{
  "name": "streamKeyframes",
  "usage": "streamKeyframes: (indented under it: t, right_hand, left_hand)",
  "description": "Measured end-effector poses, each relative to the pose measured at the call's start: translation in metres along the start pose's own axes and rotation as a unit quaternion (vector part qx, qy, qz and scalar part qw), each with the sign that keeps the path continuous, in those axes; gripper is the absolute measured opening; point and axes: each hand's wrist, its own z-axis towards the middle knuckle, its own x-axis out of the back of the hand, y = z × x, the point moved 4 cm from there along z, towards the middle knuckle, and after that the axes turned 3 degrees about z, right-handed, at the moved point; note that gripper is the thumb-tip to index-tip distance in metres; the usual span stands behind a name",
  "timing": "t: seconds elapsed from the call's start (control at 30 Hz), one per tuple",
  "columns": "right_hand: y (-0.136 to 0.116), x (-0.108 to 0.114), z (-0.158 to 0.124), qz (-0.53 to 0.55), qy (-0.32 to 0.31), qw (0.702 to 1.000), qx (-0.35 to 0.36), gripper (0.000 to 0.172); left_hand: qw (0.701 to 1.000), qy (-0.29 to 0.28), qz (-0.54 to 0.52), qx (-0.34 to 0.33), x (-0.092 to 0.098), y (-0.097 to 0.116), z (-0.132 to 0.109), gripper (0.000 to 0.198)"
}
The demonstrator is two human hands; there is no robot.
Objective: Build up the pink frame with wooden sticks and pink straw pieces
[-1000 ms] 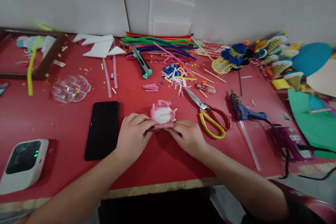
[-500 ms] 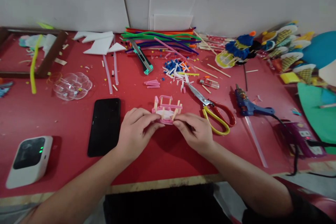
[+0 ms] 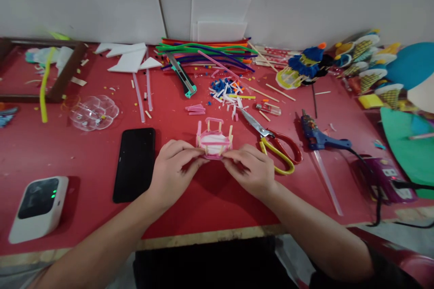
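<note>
A small pink craft frame [image 3: 214,140] with a white round base and short pale wooden posts is held near the middle of the table. My left hand [image 3: 176,167] pinches its left front edge between thumb and fingers. On the opposite side, my right hand [image 3: 251,167] grips the right front edge in the same way. Pink strips join the tops of some posts. Just behind lie several cut pink pieces [image 3: 195,109]. Scissors [image 3: 271,137] with red and yellow handles rest beyond my right hand.
A black phone [image 3: 134,165] and a white device [image 3: 38,207] lie left. A glue gun [image 3: 320,133] with its cord is at right. Behind are a cutter knife [image 3: 183,76], pipe cleaners [image 3: 203,49], small cut bits [image 3: 225,90] and a clear plastic tray [image 3: 95,113].
The pink frame has tipped toward me, showing more of its white base. Both hands keep their hold at its front edge, and the view has shifted slightly.
</note>
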Motion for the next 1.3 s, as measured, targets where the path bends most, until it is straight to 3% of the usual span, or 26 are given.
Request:
streamKeyframes:
  t: [0.2, 0.47, 0.73, 1.07, 1.3]
  right_hand:
    - [0.008, -0.011, -0.003, 0.005, -0.060, 0.998, -0.011, 0.013]
    - [0.019, -0.023, -0.011, -0.037, -0.152, 0.987, -0.019, 0.022]
    - [0.019, -0.025, -0.012, -0.056, -0.154, 0.986, -0.007, 0.026]
    - [0.019, -0.027, -0.011, -0.055, -0.182, 0.979, -0.070, 0.021]
    - [0.017, -0.027, -0.008, -0.027, -0.154, 0.986, -0.066, 0.018]
  left_hand:
    - [0.993, -0.083, 0.011, 0.081, -0.009, -0.012, -0.001, 0.012]
    - [0.989, -0.122, 0.041, 0.066, -0.014, -0.013, 0.001, 0.018]
    - [0.989, -0.122, 0.044, 0.065, -0.016, -0.014, -0.002, 0.018]
    - [0.988, -0.123, 0.040, 0.080, -0.016, -0.013, 0.000, 0.022]
    - [0.989, -0.118, 0.049, 0.077, -0.016, -0.012, -0.002, 0.022]
